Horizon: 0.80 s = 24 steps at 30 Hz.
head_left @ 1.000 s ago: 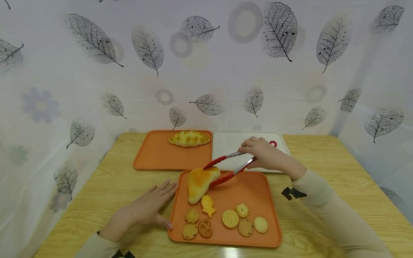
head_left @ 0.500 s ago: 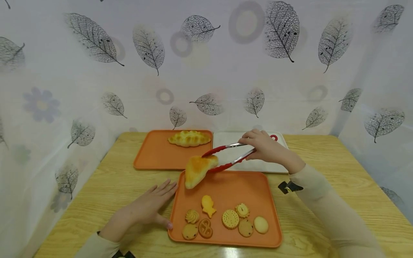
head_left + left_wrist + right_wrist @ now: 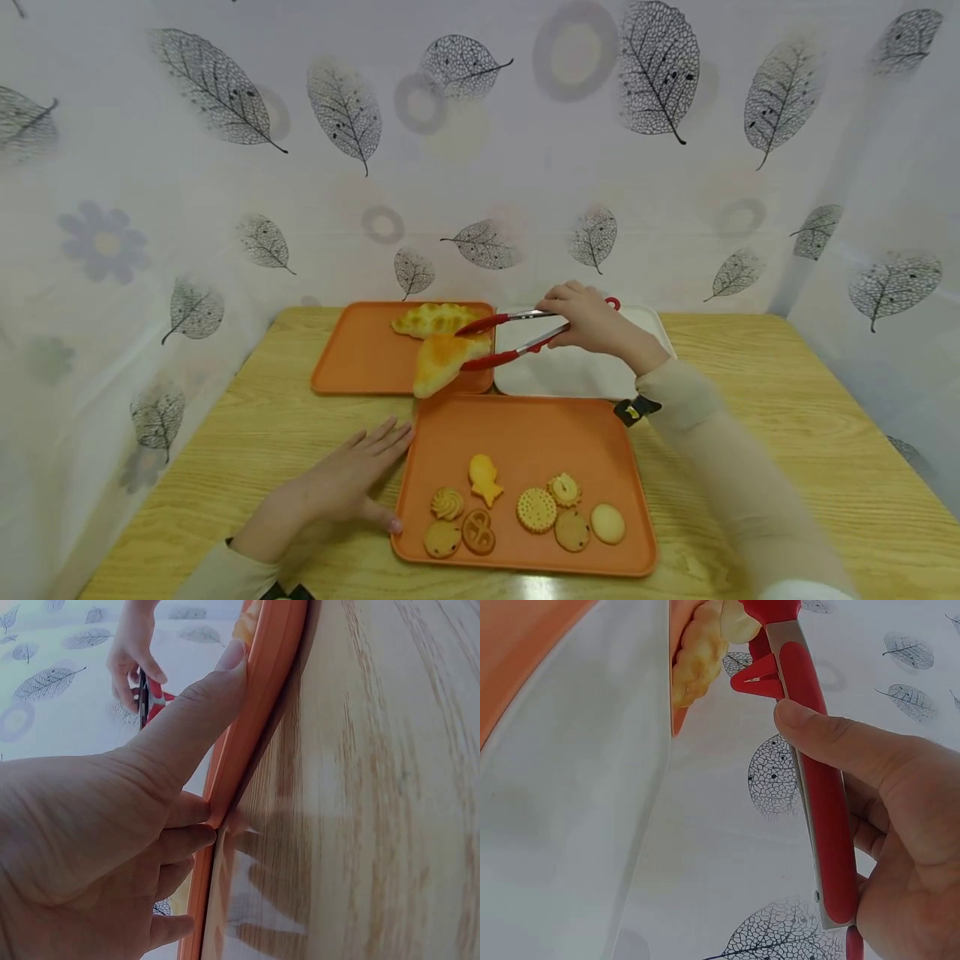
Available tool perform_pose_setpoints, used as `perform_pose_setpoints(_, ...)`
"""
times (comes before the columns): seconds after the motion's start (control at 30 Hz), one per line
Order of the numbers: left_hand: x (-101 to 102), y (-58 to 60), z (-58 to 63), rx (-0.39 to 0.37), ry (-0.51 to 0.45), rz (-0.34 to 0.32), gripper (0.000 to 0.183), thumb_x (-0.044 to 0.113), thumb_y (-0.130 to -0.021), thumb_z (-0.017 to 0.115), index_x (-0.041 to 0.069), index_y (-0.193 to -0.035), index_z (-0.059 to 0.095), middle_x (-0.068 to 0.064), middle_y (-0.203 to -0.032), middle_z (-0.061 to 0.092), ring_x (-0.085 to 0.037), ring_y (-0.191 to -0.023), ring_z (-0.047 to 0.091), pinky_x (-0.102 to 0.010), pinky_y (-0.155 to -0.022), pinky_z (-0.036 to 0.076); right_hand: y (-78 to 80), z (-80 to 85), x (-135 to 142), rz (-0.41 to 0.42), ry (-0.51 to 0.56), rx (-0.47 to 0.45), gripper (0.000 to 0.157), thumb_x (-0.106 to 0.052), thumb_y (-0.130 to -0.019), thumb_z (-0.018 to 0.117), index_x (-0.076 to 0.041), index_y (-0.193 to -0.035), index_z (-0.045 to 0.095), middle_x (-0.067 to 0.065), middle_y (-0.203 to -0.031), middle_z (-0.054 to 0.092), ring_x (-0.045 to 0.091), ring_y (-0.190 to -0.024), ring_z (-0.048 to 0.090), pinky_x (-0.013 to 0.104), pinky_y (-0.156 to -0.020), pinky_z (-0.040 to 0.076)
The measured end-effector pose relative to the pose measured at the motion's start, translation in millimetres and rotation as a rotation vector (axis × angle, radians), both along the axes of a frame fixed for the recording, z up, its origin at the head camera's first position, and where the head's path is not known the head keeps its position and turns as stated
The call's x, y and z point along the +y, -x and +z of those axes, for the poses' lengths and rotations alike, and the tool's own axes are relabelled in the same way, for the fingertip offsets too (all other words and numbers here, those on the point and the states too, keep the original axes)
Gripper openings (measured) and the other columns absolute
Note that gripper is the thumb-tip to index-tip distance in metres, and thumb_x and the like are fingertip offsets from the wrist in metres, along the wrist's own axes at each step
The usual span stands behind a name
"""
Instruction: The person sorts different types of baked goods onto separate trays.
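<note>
My right hand (image 3: 592, 321) grips red-and-silver tongs (image 3: 517, 354), also seen close up in the right wrist view as tongs (image 3: 817, 795). Between the red tong tips a triangular golden bread (image 3: 438, 362) is held up, over the front edge of the rear orange tray (image 3: 360, 367). Behind it lies a long ridged bread (image 3: 427, 319), partly covered by the tongs and the held bread. My left hand (image 3: 345, 479) lies with fingers spread at the left edge of the front orange tray (image 3: 525, 433). In the left wrist view, the left thumb and fingertips (image 3: 232, 656) touch the tray's rim.
A white tray (image 3: 585, 375) stands at the back right, beside the rear orange one. On the front tray sit a fish-shaped biscuit (image 3: 484, 479), a pretzel biscuit (image 3: 477, 531) and several round biscuits. A leaf-print curtain (image 3: 525, 167) closes off the table's back and sides.
The right hand has lifted the triangular bread off the front tray with the tongs and carried it back and slightly left toward the rear orange tray. The left hand has stayed put.
</note>
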<state>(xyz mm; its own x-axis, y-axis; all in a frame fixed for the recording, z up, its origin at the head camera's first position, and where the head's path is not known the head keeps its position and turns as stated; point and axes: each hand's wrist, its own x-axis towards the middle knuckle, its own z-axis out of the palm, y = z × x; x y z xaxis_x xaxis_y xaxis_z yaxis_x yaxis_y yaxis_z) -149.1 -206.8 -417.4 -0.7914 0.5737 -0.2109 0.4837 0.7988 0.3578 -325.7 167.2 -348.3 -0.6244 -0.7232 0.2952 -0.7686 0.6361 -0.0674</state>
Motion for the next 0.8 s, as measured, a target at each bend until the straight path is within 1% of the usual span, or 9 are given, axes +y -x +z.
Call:
perform_pose_setpoints(0.17, -3, -0.8, -0.3, 0.003, -0.002, -0.009, 0.119, 0.072, -0.070, 0.066, 0.003, -0.155, 0.021, -0.017, -0.162, 0.019, -0.039, -0.151, 0.010, -0.066, -0.116, 0.016, 3.5, -2.2, -17, -0.022, 0.006, -0.023, 0.056, -0.023, -0.073, 0.085, -0.003, -0.122, 0.066, 0.015, -0.117, 0.062, 0.034, -0.109, 0.051, 0.051, -0.082, 0.042)
perform_pose_setpoints(0.3, -4, -1.0, -1.5, -0.006, 0.001, -0.009, 0.119, 0.073, -0.069, 0.066, 0.004, -0.155, 0.021, -0.015, -0.163, 0.019, -0.037, -0.152, 0.010, -0.064, -0.117, 0.016, 5.7, -7.1, -33, -0.046, 0.003, -0.032, 0.054, -0.022, -0.074, 0.085, -0.005, -0.121, 0.066, 0.013, -0.116, 0.062, 0.033, -0.109, 0.051, 0.050, -0.083, 0.042)
perform_pose_setpoints(0.5, -7, 3.1, -1.6, -0.002, -0.005, -0.021, 0.118, 0.072, -0.070, 0.066, 0.004, -0.155, 0.021, -0.016, -0.162, 0.020, -0.038, -0.151, 0.010, -0.065, -0.117, 0.016, 11.1, -14.1, -61, -0.077, -0.049, -0.037, 0.053, -0.025, -0.077, 0.083, -0.009, -0.124, 0.065, 0.011, -0.117, 0.061, 0.030, -0.110, 0.050, 0.048, -0.087, 0.042)
perform_pose_setpoints(0.8, -10, 7.8, -0.1, 0.005, -0.013, -0.036, 0.117, 0.070, -0.071, 0.068, 0.002, -0.155, 0.022, -0.018, -0.162, 0.021, -0.039, -0.151, 0.011, -0.066, -0.116, 0.017, 19.5, -20.3, -96, -0.153, -0.111, -0.059, 0.055, -0.031, -0.082, 0.079, -0.010, -0.130, 0.062, 0.010, -0.123, 0.058, 0.029, -0.117, 0.047, 0.050, -0.095, 0.043)
